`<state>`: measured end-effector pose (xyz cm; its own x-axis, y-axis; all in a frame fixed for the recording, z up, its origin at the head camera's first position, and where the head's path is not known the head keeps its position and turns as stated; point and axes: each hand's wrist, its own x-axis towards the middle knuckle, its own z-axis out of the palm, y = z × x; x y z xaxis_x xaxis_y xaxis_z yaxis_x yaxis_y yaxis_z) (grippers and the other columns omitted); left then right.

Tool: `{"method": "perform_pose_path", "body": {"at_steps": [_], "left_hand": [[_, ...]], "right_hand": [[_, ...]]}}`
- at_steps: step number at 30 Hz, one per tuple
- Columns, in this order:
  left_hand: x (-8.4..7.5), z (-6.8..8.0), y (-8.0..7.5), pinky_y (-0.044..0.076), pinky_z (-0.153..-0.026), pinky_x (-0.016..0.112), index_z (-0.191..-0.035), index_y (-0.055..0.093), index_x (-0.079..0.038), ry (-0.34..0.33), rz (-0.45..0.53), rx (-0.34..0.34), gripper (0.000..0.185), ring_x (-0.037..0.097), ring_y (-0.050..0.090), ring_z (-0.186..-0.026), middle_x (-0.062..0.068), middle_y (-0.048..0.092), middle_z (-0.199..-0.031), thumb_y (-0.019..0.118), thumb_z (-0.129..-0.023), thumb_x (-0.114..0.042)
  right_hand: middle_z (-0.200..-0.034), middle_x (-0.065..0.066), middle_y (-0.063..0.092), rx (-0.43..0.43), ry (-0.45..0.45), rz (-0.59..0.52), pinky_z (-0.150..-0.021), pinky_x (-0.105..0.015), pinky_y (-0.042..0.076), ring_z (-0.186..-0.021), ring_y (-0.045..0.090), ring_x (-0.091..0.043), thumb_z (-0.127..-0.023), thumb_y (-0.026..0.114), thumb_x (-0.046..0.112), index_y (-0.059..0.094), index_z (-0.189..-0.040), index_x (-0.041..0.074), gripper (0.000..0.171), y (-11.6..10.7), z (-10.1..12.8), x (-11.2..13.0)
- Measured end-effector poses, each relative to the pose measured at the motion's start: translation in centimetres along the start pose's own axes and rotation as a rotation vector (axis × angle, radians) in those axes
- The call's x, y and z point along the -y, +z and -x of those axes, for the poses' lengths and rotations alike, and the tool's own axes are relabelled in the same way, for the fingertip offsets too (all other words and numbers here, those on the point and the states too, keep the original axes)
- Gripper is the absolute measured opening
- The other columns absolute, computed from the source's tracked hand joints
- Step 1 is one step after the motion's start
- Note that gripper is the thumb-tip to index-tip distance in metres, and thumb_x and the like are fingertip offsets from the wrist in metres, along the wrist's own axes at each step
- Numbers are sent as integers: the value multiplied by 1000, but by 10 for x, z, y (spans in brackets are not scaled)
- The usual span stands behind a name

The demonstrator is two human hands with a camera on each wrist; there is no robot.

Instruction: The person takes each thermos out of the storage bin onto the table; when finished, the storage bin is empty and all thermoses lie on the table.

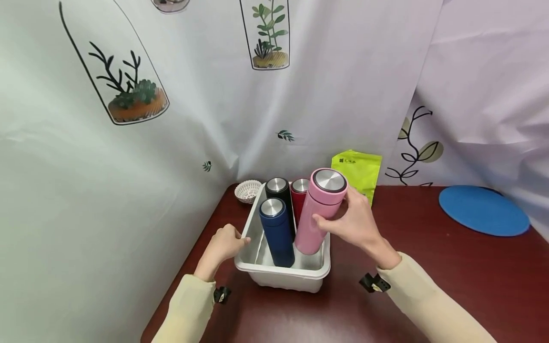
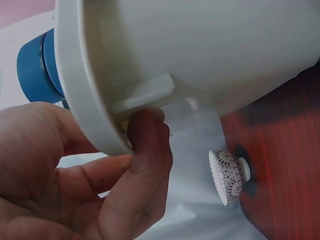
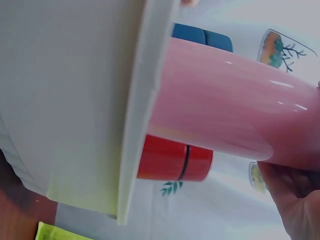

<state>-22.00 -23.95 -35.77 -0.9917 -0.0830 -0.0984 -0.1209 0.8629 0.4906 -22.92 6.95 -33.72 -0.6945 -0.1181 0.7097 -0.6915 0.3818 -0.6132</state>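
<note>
A white plastic tub (image 1: 283,276) stands on the dark red table and holds several flasks. My right hand (image 1: 353,224) grips a pink flask (image 1: 319,212) with a steel lid; it leans in the tub's right side with its bottom inside. The pink flask (image 3: 230,115) fills the right wrist view above the tub's rim (image 3: 145,110). A blue flask (image 1: 276,231), a black flask (image 1: 279,190) and a red flask (image 1: 299,195) stand upright in the tub. My left hand (image 1: 227,243) holds the tub's left rim (image 2: 80,95), its fingers (image 2: 147,150) curled under the lip.
A small white lacy basket (image 1: 248,190) sits behind the tub at the table's back left corner. A lime-green pouch (image 1: 358,171) stands against the curtain. A blue round mat (image 1: 482,209) lies at the far right. The table's left edge runs close to my left arm.
</note>
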Motion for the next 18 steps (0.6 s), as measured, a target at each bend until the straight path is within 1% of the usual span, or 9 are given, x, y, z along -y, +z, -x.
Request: {"method": "perform_pose_path", "body": {"at_steps": [3, 7, 9, 11, 15, 18], "left_hand": [[-1, -1, -4, 48, -57, 32, -85, 73, 3, 3, -3, -8, 27, 20, 59, -66, 10, 67, -75, 73, -86, -24], [0, 0, -4, 47, -57, 32, -83, 73, 2, 7, -5, -1, 26, 19, 58, -66, 9, 67, -74, 73, -86, -24], [1, 1, -2, 48, -58, 32, -84, 73, 2, 4, -2, 3, 26, 19, 59, -66, 10, 68, -76, 73, -86, -24], [2, 1, -1, 49, -58, 33, -85, 73, 3, 3, 0, 4, 26, 19, 59, -67, 10, 69, -77, 73, -85, -24], [3, 0, 0, 47, -56, 31, -81, 73, 1, -5, 3, 4, 25, 19, 58, -64, 8, 67, -72, 74, -85, -23], [2, 0, 0, 46, -55, 30, -78, 71, 0, -5, 5, 6, 24, 18, 57, -63, 7, 64, -68, 74, -85, -23]], "right_hand": [[-108, -6, 67, -3, -14, -43, -72, -21, 55, -90, 65, -15, -65, 88, 7, 59, -123, 6, 65, -5, -7, 3], [-108, -5, 67, -17, 4, -73, -71, -20, 55, -90, 66, -12, -66, 87, 4, 59, -122, 7, 63, -12, -9, 8], [-108, -4, 67, -26, 1, -57, -71, -19, 55, -91, 66, -10, -66, 87, 4, 60, -122, 7, 63, -15, -10, 9], [-108, -4, 68, -31, -21, -35, -72, -18, 54, -91, 65, -9, -66, 88, 4, 60, -122, 7, 63, -19, -13, 10], [-107, -4, 68, -49, -86, 3, -75, -15, 53, -93, 62, -5, -64, 88, 4, 60, -123, 6, 65, -25, -23, 10], [-105, -4, 69, -63, -110, 14, -77, -14, 52, -94, 61, -3, -63, 88, 4, 60, -121, 4, 65, -30, -29, 10]]}}
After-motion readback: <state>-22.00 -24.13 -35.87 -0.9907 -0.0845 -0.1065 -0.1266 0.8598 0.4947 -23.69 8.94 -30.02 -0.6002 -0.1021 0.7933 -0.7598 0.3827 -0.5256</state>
